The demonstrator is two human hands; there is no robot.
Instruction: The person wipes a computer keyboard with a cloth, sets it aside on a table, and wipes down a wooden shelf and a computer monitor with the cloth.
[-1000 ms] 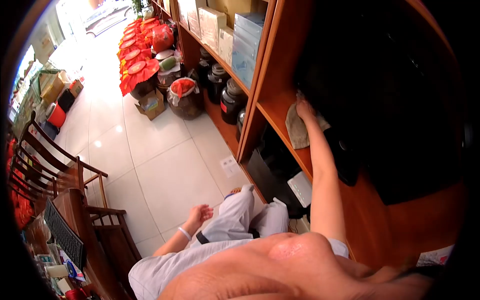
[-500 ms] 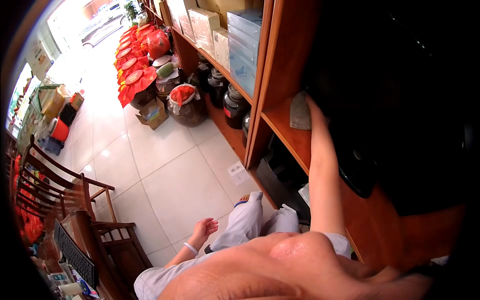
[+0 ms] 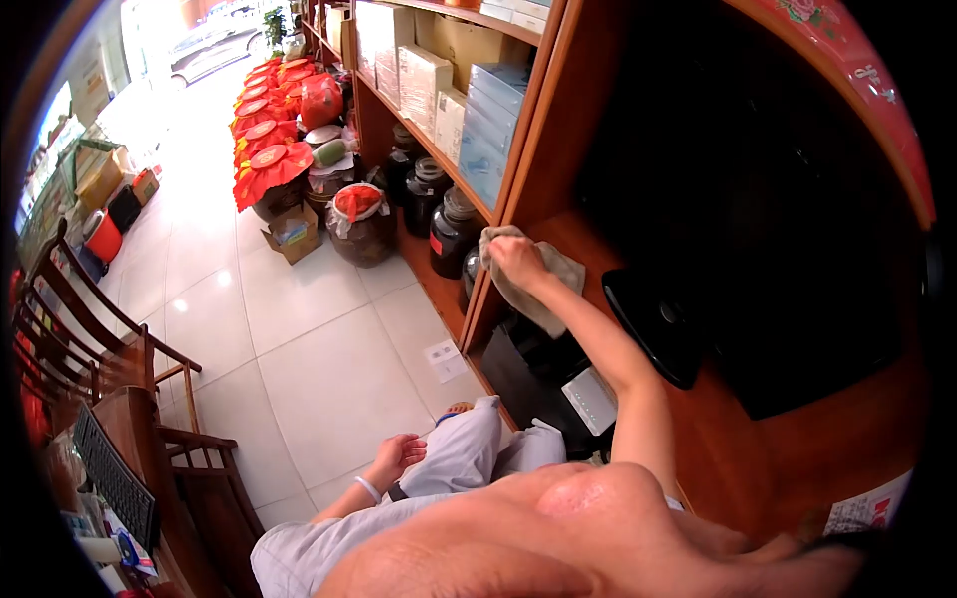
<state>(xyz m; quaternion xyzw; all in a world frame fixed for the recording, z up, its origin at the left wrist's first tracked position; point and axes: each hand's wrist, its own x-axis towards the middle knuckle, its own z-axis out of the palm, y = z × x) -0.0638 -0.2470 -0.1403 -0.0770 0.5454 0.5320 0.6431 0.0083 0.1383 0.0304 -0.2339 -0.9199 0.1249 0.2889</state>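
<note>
My right hand [image 3: 518,257] is closed on a grey-beige cloth [image 3: 538,299] at the front corner of the wooden shelf [image 3: 568,239], beside the upright post. The cloth hangs in folds below and to the right of the fingers, over the shelf's edge. Behind my right forearm, a black monitor [image 3: 797,249] with a dark base [image 3: 653,324] stands on the shelf. My left hand [image 3: 402,453], with a pale band on its wrist, hangs low beside my grey trousers. Its fingers are loosely bent, with nothing visible in them.
Dark glass jars [image 3: 454,234] and boxes [image 3: 424,90] fill the neighbouring shelves. Red-covered jars [image 3: 269,164] line the tiled floor [image 3: 319,389]. A wooden chair [image 3: 120,349] and a keyboard [image 3: 115,478] are at the left. A white device [image 3: 590,401] sits under the shelf.
My right hand has come out from deep in the shelf beside the monitor to the front corner, bringing the cloth along. My left hand remains low at my side. The view has shifted slightly.
</note>
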